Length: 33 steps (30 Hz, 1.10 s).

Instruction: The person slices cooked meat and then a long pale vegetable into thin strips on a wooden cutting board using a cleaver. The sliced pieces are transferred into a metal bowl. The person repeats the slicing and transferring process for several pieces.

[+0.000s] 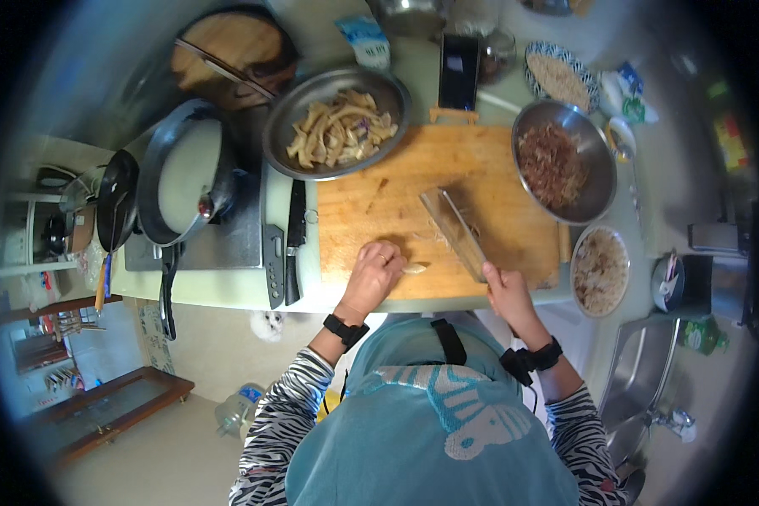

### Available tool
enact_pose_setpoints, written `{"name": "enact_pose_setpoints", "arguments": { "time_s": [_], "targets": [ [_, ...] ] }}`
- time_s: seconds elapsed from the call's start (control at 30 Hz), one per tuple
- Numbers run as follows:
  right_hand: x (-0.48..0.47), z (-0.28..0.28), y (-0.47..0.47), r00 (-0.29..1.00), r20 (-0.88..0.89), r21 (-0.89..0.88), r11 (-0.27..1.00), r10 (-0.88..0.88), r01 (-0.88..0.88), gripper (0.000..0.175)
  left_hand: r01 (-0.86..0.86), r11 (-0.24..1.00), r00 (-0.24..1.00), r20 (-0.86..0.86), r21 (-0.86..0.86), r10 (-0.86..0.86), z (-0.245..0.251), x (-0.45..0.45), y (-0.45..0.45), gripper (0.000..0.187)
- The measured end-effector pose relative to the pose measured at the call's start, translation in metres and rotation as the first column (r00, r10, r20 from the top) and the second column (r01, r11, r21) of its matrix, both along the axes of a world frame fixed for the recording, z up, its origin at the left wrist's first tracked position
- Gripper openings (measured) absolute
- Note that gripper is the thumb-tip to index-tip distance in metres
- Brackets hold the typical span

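My right hand (511, 300) grips a cleaver (456, 234) over the right half of a wooden cutting board (367, 215). Its broad blade slants away to the upper left. Near the board's front edge, my left hand (374, 272) has its fingers curled on a pale food strip (415, 269), whose end sticks out to the right. Thin pale shreds (435, 234) lie by the blade. Beyond the board, a wide steel bowl (275, 148) holds pale strips that look like mushroom. Another steel bowl (609, 190), at the right, contains reddish-brown shreds.
A black-handled knife (296, 234) and a grey perforated knife or sheath (274, 265) lie left of the board. Farther left, a pan (148, 209) of whitish liquid sits on the cooktop (243, 243). A phone (459, 73) stands behind the board; a bowl of rice-like food (626, 269) is at right.
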State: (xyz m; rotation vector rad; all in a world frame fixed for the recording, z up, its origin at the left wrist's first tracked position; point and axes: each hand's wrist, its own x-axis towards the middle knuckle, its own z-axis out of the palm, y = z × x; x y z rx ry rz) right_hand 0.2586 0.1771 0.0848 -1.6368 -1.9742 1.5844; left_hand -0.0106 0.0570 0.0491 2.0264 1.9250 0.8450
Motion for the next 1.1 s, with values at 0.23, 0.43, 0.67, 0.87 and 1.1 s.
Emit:
{"name": "enact_pose_setpoints", "arguments": {
  "time_s": [0.23,0.43,0.67,0.87,1.1],
  "targets": [
    [-0.014,-0.004,0.011,0.985,-0.167,0.033,0.999,0.046,-0.041,0.049,-0.084,0.977,0.995,-0.068,-0.195,0.072,0.002,0.008,0.014,0.015],
    [-0.016,0.002,0.014,0.978,-0.165,0.036,0.992,0.124,-0.119,0.046,-0.187,0.96,0.903,0.348,-0.209,0.252,0.004,0.0,0.007,0.006],
    [-0.027,0.0,0.005,0.975,-0.115,-0.134,0.969,0.193,-0.207,0.048,-0.228,0.969,0.93,0.273,-0.097,0.246,-0.003,-0.038,-0.004,0.012],
    [-0.034,-0.003,0.008,0.966,-0.068,-0.234,0.937,0.251,-0.26,0.047,-0.154,0.927,0.871,0.395,-0.342,0.29,-0.014,-0.047,0.0,0.021],
    [-0.007,-0.006,0.032,0.995,-0.076,-0.196,0.977,0.067,-0.08,0.045,-0.121,0.976,0.969,0.191,-0.18,0.155,-0.027,0.019,0.018,0.025]
  ]
}}
